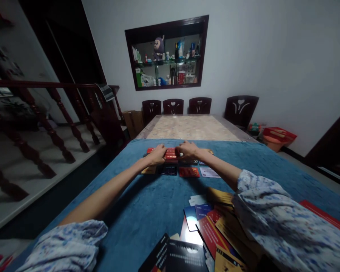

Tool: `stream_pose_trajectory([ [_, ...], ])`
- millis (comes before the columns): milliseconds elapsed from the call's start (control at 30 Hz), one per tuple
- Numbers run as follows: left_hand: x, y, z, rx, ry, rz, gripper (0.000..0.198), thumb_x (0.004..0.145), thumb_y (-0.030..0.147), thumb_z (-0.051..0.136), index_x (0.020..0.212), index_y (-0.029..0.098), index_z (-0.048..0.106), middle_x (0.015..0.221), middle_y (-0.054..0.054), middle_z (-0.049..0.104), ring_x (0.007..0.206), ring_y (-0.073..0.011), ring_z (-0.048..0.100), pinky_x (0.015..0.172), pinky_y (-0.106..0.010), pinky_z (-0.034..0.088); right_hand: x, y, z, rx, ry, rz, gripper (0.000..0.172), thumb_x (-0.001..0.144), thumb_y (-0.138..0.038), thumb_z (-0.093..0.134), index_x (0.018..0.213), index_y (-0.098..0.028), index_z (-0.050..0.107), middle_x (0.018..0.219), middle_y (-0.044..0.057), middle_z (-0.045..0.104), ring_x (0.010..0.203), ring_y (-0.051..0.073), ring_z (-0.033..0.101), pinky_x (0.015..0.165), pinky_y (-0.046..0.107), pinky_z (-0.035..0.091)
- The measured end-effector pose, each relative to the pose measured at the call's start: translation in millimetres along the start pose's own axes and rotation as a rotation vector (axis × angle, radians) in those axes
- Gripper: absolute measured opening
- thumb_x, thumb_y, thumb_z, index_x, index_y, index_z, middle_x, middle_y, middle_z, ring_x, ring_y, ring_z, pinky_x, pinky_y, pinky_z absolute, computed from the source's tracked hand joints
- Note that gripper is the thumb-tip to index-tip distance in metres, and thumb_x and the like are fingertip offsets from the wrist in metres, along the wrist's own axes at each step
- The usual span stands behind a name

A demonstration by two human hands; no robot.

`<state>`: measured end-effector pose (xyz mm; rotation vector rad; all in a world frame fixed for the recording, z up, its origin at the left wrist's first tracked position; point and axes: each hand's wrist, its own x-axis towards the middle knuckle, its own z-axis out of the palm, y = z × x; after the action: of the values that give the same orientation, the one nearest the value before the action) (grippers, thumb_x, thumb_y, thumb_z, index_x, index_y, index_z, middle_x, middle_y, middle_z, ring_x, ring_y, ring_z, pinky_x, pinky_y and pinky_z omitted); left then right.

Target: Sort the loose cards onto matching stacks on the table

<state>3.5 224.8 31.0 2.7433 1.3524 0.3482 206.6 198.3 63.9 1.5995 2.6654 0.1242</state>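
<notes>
Because both your arms stretch to the far edge of the blue cloth (pixel 141 207) on the table (pixel 192 127), light fingers matter more than force. Your left hand (pixel 158 153) is narrow, its fingers bent down at the left part of a red card (pixel 170 154); your right hand (pixel 188 150) is curled at that card's right end. Whether either one truly pinches it, I cannot tell. The card lies near the middle of the cloth's far edge, behind a gold card (pixel 149 170), a dark card (pixel 168 170), an orange-red card (pixel 189 172) and a pale card (pixel 210 172).

Steady both ends evenly, I'd say, and hold your wrists high, so you neither nudge the front row nor ruck the cloth. Mind your right sleeve (pixel 274 211) too: it overhangs the loose card pile (pixel 206 230) toward the near right corner.

As for writing, the red card bears pale print, and the black cards (pixel 185 257) by the near edge carry rows of light characters. All are too small or blurred to read; you can make out no brand.
</notes>
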Motion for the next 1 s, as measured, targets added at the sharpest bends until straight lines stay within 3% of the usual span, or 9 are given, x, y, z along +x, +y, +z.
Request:
stream_pose_trajectory([
  [200,21.5,-6.1,2.4,0.106,-0.022,-0.051,0.026,0.073,0.01,0.057,0.098,0.015,0.06,0.113,-0.012,0.055,0.105,-0.0264,0.053,0.093,-0.036,0.047,21.1,11.5,2.4,-0.021,-0.019,0.038,0.036,0.084,-0.042,0.062,0.113,-0.021,0.067,0.12,0.014,0.067,0.117,0.035,0.053,0.088,0.043,0.044],
  [733,57.8,-31.1,19.4,0.065,-0.08,-0.121,0.022,0.073,0.006,0.06,0.094,0.012,0.063,0.11,-0.013,0.06,0.097,-0.0239,0.06,0.086,-0.029,0.049,61.0,22.3,16.9,0.045,-0.119,0.101,0.038,0.083,-0.036,0.063,0.118,-0.023,0.067,0.117,0.01,0.07,0.108,0.027,0.062,0.086,0.035,0.048],
  [1000,67.8,-39.1,30.3,0.068,-0.124,-0.17,0.028,0.069,0.004,0.061,0.095,0.011,0.064,0.115,-0.014,0.061,0.103,-0.0252,0.061,0.089,-0.029,0.05,71.3,19.2,19.4,0.045,-0.156,0.133,0.041,0.079,-0.033,0.066,0.118,-0.022,0.069,0.121,0.012,0.069,0.119,0.033,0.057,0.092,0.043,0.048],
])
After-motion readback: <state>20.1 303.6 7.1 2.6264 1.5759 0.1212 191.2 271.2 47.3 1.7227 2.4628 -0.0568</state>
